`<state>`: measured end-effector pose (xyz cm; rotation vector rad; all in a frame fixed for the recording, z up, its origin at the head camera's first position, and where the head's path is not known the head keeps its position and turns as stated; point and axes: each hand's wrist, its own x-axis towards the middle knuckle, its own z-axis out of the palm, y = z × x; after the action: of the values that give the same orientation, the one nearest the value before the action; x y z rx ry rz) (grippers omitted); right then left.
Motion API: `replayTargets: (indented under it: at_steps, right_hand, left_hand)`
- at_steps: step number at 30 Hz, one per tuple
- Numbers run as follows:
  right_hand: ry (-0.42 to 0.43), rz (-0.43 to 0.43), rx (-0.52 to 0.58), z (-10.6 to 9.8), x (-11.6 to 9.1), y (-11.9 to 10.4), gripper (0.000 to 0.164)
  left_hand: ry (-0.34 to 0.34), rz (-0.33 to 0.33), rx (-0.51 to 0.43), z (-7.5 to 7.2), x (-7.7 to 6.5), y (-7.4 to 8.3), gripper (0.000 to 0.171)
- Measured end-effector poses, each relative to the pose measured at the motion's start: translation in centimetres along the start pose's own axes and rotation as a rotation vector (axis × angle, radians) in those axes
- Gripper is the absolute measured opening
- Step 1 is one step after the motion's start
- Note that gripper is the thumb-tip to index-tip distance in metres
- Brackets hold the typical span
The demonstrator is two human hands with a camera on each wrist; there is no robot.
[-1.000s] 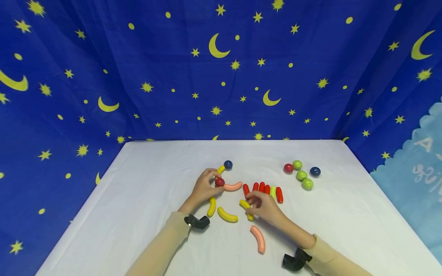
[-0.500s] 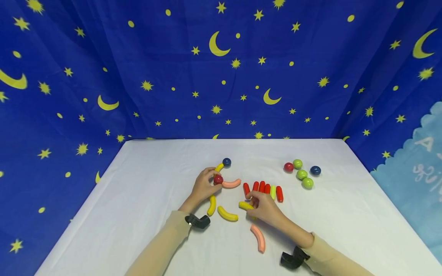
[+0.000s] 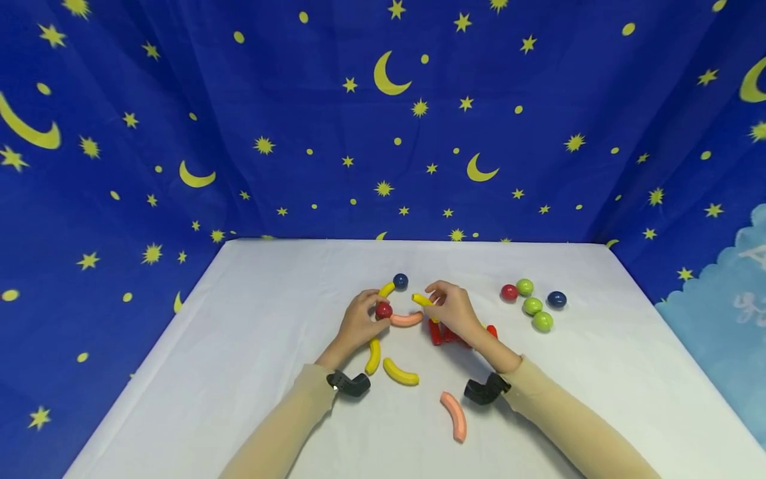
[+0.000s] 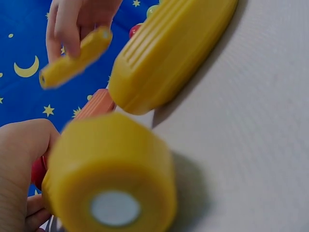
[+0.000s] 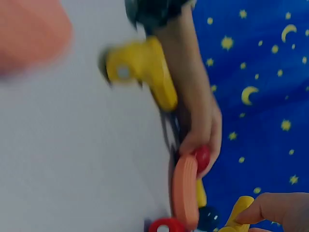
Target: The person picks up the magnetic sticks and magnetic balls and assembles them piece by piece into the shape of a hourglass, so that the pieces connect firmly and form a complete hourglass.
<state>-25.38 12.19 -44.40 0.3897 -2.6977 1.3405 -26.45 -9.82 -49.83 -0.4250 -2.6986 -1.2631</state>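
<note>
My left hand (image 3: 358, 324) grips a red ball (image 3: 383, 311) between thumb and fingers. Around that ball, a yellow curved rod (image 3: 386, 290) reaches back to a dark blue ball (image 3: 400, 281), a pink curved rod (image 3: 407, 320) points right, and another yellow curved rod (image 3: 373, 357) runs toward me. My right hand (image 3: 456, 311) pinches one more yellow curved rod (image 3: 421, 300), raised behind the pink one. Its lower part is partly hidden by the fingers in the head view; the left wrist view shows the pinched rod (image 4: 75, 60) well off the table.
A loose yellow curved rod (image 3: 401, 372) and a pink curved rod (image 3: 454, 416) lie nearer me. Short red rods (image 3: 435, 332) lie partly hidden under my right wrist. To the right sit several green balls (image 3: 532, 306), a red ball (image 3: 509, 293) and a dark blue ball (image 3: 556, 299).
My right hand has lifted a yellow curved rod and carried it away from me, past the red rods to beside the pink rod. The left hand keeps hold of the red ball.
</note>
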Motion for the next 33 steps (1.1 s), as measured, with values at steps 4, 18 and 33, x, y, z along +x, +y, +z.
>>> replayTargets:
  at_steps: [4,18,33]
  right_hand:
    - [0.016,0.017,-0.034,0.5,1.9,1.0,0.031]
    - [0.019,0.086,-0.165,1.6,5.3,2.2,0.029]
    - [-0.022,0.136,-0.117,1.1,5.4,2.5,0.027]
  left_hand:
    - [0.003,0.003,-0.002,0.2,0.0,-0.2,0.034]
    - [-0.01,0.037,-0.011,0.0,-0.1,0.0,0.035]
    - [-0.025,0.041,-0.015,0.0,-0.2,0.1,0.037]
